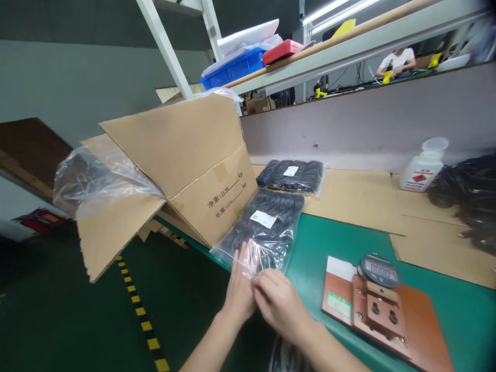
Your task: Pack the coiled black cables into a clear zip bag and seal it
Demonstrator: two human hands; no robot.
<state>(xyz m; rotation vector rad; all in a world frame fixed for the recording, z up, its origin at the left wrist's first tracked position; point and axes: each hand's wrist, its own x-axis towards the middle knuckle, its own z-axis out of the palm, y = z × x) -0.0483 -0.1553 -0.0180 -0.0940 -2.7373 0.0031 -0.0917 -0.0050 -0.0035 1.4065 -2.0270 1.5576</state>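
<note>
A clear plastic bag full of black bundled cables or cords, with a white label, lies at the edge of the green table. My left hand is on the bag's near end with its fingers stretched out; whether they lie on or inside the plastic I cannot tell. Close beside it, my right hand is closed in a pinch at the bag's near edge. Behind lies a second bag of black bundles, also labelled. An open cardboard box stands just left of both bags.
A brown fixture with a digital gauge sits on the green table at right. Cardboard sheets, a white bottle and black cables are farther back. Overhead, a shelf holds a blue bin. A person sits beyond the partition.
</note>
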